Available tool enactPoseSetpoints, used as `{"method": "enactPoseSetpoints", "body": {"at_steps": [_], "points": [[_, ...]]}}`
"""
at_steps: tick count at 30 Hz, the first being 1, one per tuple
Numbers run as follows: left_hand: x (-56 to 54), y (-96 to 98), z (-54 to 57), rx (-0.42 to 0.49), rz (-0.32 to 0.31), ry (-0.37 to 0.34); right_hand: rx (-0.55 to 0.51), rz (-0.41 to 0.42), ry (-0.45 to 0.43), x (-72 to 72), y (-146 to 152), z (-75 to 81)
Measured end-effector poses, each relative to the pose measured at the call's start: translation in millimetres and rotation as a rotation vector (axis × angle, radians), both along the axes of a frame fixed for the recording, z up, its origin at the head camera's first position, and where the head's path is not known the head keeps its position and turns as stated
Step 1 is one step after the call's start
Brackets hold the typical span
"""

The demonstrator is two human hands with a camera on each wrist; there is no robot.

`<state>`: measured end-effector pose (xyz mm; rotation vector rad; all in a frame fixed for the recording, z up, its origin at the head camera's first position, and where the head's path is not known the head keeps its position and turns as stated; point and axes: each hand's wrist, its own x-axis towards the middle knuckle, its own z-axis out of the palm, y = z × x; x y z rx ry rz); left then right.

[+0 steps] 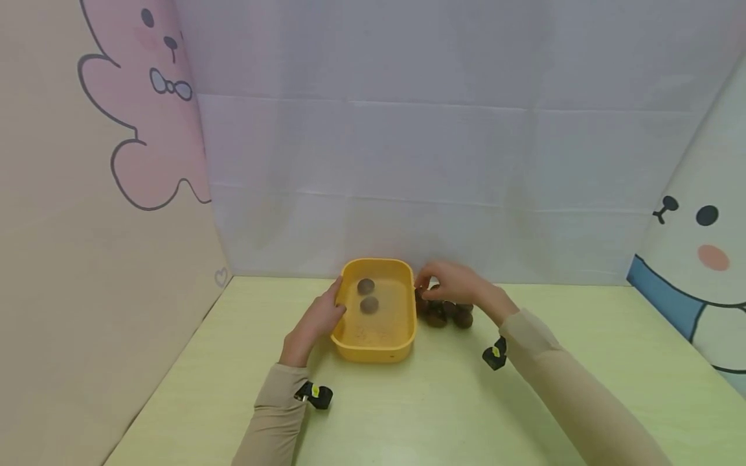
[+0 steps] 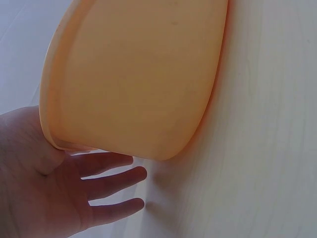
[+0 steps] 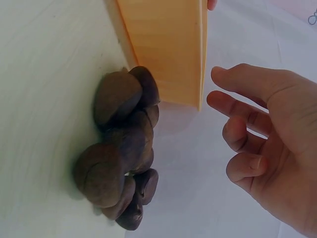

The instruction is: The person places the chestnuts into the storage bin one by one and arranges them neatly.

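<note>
A yellow plastic tub (image 1: pixel 373 354) stands on the table with two brown chestnuts (image 1: pixel 369 305) lying apart on its floor. My left hand (image 1: pixel 317 318) grips the tub's left rim, thumb over the edge; in the left wrist view its other fingers (image 2: pixel 116 183) stretch out beside the outer wall. Right of the tub sits a heap of several dark brown chestnuts (image 3: pixel 101 173), close to its wall. Above that heap is my right hand (image 1: pixel 457 283), its thumb and forefinger apart and the other fingers loosely bent. In the right wrist view nothing lies between them.
A pale wooden table (image 1: pixel 443 408) carries everything. Directly behind the tub and heap rises a white cloth wall (image 1: pixel 373 149). Side panels with a pink cartoon bear (image 1: pixel 157 142) and a white cartoon figure (image 1: pixel 688 259) flank the table.
</note>
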<state>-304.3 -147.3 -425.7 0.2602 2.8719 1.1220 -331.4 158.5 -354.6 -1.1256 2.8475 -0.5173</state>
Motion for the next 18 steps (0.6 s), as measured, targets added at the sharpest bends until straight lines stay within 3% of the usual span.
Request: {"method": "enactPoseSetpoints", "body": {"at_steps": [18], "points": [[1.4, -2.0, 1.5, 0.009, -0.011, -0.006, -0.027, -0.1, -0.018, 15.5, 38, -30.4]]}}
